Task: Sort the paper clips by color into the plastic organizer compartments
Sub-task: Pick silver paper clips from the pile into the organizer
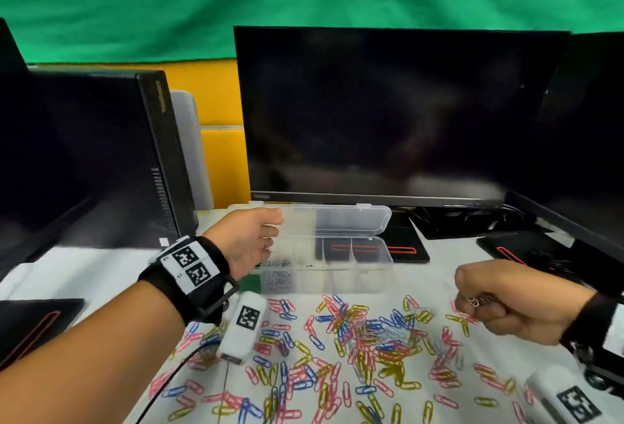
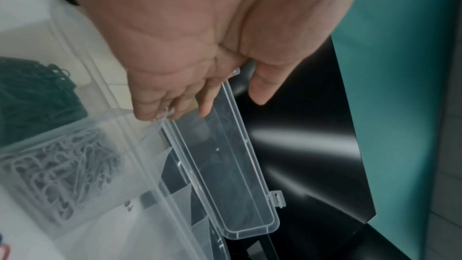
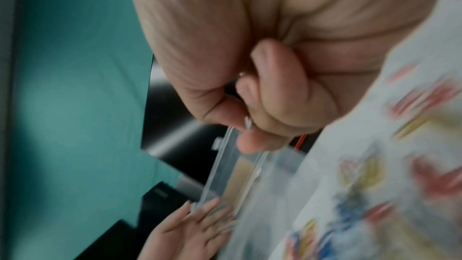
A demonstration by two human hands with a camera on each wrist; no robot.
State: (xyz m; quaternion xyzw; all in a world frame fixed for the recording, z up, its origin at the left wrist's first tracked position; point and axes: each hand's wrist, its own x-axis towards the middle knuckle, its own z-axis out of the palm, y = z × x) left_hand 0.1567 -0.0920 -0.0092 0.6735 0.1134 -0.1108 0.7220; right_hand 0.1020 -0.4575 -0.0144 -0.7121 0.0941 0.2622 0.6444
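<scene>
A clear plastic organizer [image 1: 354, 275] stands open in front of the monitor, its lid [image 1: 351, 221] raised. My left hand [image 1: 253, 241] holds the lid's left end, fingers inside and thumb [image 2: 262, 86] behind the lid [image 2: 232, 175]. Silver clips [image 1: 278, 276] fill the organizer's left compartments; the other compartments look empty. My right hand [image 1: 493, 302] hovers above the table to the right of the organizer, fist curled round a small bunch of silver clips [image 1: 477, 300]. A silver tip [image 3: 248, 123] pokes out between its fingers. Red, blue, yellow and silver clips [image 1: 364, 332] lie scattered on the white table.
A dark monitor [image 1: 371, 112] stands right behind the organizer, its base [image 1: 405, 248] beside the box. A black computer tower [image 1: 101, 153] stands at left and a second screen [image 1: 594, 126] at right. White tagged wrist cameras [image 1: 243, 325] hang over the clips, one trailing a cable [image 1: 175, 373].
</scene>
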